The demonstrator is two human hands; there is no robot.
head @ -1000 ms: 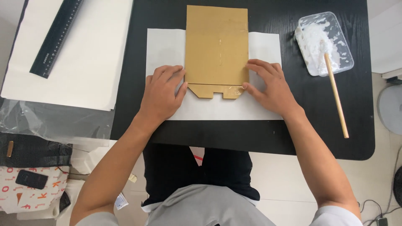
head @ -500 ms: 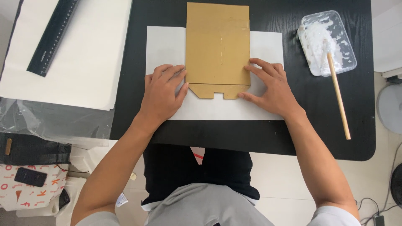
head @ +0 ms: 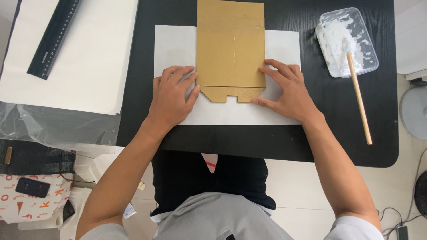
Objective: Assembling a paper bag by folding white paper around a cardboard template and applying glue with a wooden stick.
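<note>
Currently, both hands rest flat, fingers extended and grasping nothing, on the work at the middle of the black bench (head: 338, 133). The left hand (head: 172, 95) lies palm down on the white paper sheet (head: 173, 46), its fingertips touching the left edge of the brown cardboard piece (head: 230, 44) near that piece's lower corner. The right hand (head: 289, 91) lies palm down on the opposite side, fingers spread; the upper fingers touch the right edge of the cardboard and the lowest finger points to its bottom right corner.

The cardboard piece lies flat on the paper sheet, centred between the hands. Its near end carries a narrower flap with angled corners and a small square notch.

At the right end of the bench stands a clear plastic tray (head: 349, 42) holding a white paste. A wooden stick (head: 359, 106) rests with one end in the tray and the other on the bench surface. To the left, a black ruler (head: 54, 38) lies diagonally on a larger white sheet (head: 84, 66).
</note>
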